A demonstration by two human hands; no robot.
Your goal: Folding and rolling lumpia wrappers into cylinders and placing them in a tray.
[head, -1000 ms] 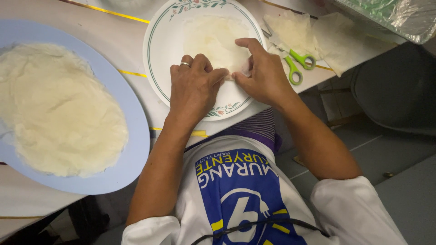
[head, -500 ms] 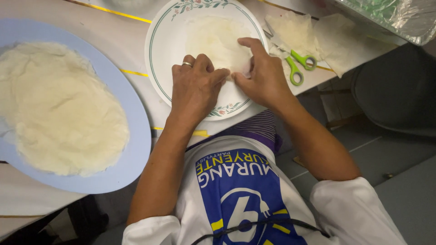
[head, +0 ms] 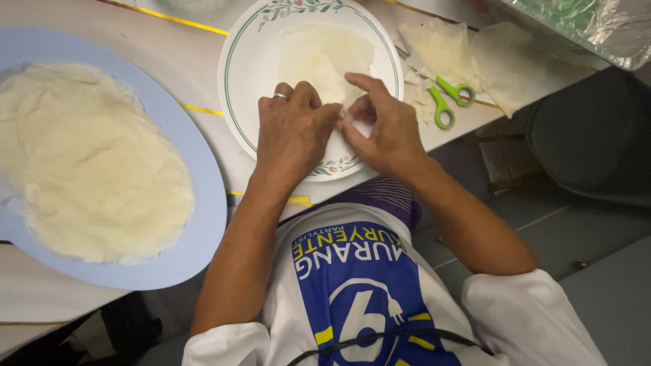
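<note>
Fingers of the left hand [head: 291, 129] and right hand [head: 380, 129] pinch narrowly on the near edge of a thin, pale wrapper [head: 325, 57] lying on the floral plate [head: 244, 81]. It looks soft, limp, easily torn; best held by its edge.

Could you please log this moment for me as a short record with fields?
surface: white table
left hand: ring on one finger, pressing the thin wrapper
right hand: pinching the wrapper's near edge
wrapper lies on: white plate with floral rim
to the left: blue plate stacked with pale round wrappers
to the right: green-handled scissors, wrapper scraps
</note>
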